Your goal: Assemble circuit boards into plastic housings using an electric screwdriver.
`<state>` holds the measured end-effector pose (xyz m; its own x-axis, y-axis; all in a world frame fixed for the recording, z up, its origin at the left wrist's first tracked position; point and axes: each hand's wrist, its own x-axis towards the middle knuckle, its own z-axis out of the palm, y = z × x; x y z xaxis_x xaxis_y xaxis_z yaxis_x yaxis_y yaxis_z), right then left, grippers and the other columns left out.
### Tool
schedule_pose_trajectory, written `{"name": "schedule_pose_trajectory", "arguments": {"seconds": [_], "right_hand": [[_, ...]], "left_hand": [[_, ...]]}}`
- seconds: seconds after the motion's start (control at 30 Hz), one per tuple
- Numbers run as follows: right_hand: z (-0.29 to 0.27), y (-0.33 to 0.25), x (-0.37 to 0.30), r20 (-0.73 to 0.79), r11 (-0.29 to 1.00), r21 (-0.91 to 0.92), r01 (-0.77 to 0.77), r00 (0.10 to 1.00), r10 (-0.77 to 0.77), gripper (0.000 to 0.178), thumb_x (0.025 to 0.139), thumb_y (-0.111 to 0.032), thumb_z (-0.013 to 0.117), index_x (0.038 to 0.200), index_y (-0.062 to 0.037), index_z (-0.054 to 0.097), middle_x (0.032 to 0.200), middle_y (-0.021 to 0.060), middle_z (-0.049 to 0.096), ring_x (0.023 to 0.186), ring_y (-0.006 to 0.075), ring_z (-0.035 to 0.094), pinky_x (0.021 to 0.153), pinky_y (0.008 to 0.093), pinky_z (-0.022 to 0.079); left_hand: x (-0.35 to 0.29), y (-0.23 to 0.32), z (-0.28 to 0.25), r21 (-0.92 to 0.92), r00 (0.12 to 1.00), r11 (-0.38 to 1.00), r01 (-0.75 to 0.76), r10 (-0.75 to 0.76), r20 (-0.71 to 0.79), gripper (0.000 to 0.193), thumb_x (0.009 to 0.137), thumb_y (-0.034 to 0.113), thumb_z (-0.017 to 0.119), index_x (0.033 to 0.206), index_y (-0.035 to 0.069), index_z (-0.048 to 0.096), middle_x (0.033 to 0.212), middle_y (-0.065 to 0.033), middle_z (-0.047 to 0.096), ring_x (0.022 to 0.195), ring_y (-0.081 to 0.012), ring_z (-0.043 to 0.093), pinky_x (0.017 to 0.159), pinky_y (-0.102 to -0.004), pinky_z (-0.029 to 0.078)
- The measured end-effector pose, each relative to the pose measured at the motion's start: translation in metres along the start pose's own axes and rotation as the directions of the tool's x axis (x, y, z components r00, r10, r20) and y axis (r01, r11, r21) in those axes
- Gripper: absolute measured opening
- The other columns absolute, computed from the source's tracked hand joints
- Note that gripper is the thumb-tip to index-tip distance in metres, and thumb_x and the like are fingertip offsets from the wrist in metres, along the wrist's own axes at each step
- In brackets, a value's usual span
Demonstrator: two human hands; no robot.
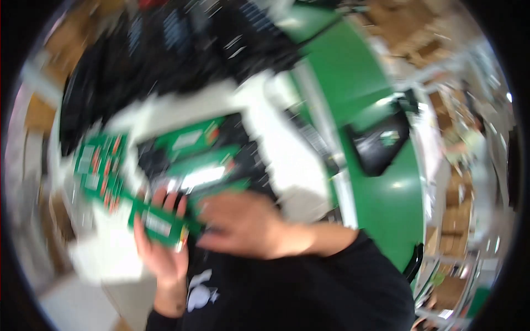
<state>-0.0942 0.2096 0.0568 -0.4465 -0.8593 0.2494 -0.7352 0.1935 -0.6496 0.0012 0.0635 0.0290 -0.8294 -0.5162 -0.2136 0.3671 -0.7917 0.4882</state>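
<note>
Green, shiny desk (359, 71) spreads out on my right, black blurred pieces (182, 55) are massed ahead, and a white surface (295, 165) lies nearer me. On it are green rectangular pieces with white labels (102, 165), towards my left. My right hand (243, 223) is too blurred to tell its grip; my left hand (161, 256), palm up, fingers curled, holds a flat green rectangular piece (154, 223) just beside it.

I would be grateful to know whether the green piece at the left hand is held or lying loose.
Held: the left hand wraps around the green piece, showing along its left and upper edges.
</note>
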Motion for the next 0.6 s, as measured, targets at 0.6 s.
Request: {"name": "schedule_pose_trajectory", "arguments": {"seconds": [0.6], "right_hand": [[-0.021,0.014,-0.044,-0.200,0.997,-0.082,0.005,0.980,-0.021,0.033,0.062,-0.006,0.067,0.092,0.0001,0.056,0.107,0.0178,0.051,0.101,0.0334,0.049,0.083,0.0407,0.043]], "left_hand": [[-0.026,0.038,-0.050,0.745,0.956,0.634,-0.207,0.293,0.016,0.050,0.083,0.007,0.049,0.129,0.003,0.029,0.126,-0.0158,0.038,0.111,-0.0223,0.044,0.089,-0.0300,0.039]]}}
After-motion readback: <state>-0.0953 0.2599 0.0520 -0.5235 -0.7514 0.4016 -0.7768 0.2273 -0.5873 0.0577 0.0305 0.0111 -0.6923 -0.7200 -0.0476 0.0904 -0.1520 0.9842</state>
